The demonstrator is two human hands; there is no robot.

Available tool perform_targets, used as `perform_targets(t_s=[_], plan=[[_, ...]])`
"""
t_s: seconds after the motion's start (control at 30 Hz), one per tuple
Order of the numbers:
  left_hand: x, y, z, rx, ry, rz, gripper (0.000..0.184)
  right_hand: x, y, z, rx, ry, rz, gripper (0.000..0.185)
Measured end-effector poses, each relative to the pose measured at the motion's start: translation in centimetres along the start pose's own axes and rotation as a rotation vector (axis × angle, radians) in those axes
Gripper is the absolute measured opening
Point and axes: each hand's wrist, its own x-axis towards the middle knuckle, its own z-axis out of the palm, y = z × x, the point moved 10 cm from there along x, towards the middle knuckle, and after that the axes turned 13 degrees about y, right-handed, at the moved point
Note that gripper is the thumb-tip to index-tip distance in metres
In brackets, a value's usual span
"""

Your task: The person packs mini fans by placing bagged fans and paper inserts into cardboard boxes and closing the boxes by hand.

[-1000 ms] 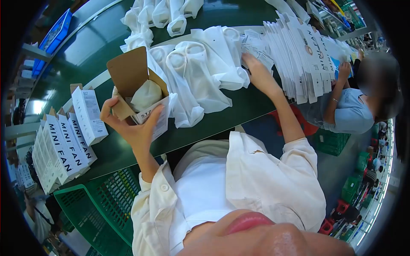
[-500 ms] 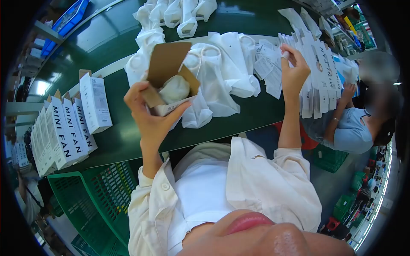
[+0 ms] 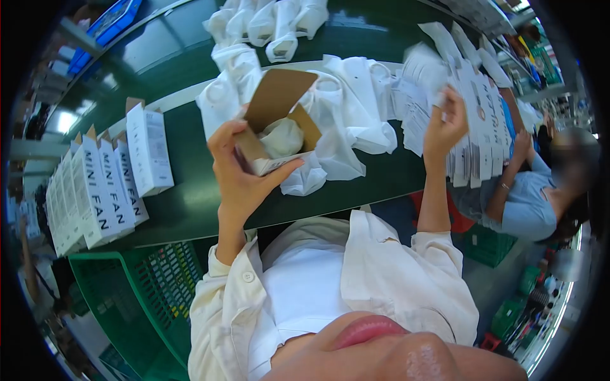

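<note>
My left hand [image 3: 236, 171] is wrapped round a small carton [image 3: 279, 95] with its brown inner flap standing up. Inside the carton sits something in a translucent white bag [image 3: 283, 138]; the item itself is hidden. My right hand [image 3: 447, 124] pinches a white folded paper leaflet [image 3: 424, 67], smeared by motion, above a pile of white leaflets [image 3: 413, 117]. Just right of that hand stand flat white cartons [image 3: 476, 114] in a stack. White bagged fans [image 3: 349, 95] with round loops lie behind the box in my left hand.
Upright cartons marked MINI FAN [image 3: 105, 190] stand at the left of the green table [image 3: 190, 213]. More bagged items [image 3: 267, 25] lie at the back. A green crate [image 3: 140, 286] is below the left edge. A co-worker [image 3: 524, 197] sits at the right.
My right hand has lifted a leaflet off the pile, and it now shows above the fingers. The carton in my left hand has shifted slightly right. The view has tilted a little.
</note>
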Motion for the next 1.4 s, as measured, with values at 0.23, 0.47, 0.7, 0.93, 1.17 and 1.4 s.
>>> perform_targets(t_s=[0.23, 0.47, 0.7, 0.93, 1.17, 1.4], plan=[[0.4, -0.2, 1.4, -0.024, 0.072, -0.041, 0.077, 1.1, -15.9, 0.8, 0.443, -0.014, -0.46, 0.016], [-2.3, 2.0, 3.7, -0.182, -0.036, 0.123, 0.073, -9.2, -18.2, 7.3, 0.414, -1.191, -0.534, 0.01], [3.2, -3.6, -2.2, -0.264, 0.504, -0.004, 0.08, -4.8, -20.6, 10.2, 0.838, -0.666, -0.517, 0.019], [16.4, -11.9, -2.5, 0.177, 0.473, -0.291, 0.085, -2.6, -14.1, 32.1, 0.509, -0.628, -0.62, 0.027], [13.5, -16.6, -3.0, 1.032, 0.27, 0.153, 0.057, -13.8, -12.5, 38.0, 0.026, -0.523, -1.551, 0.04], [6.1, -18.6, -3.4, 1.184, 0.027, -0.22, 0.058, -10.6, -13.3, 36.3, 0.412, -0.859, -0.959, 0.048]])
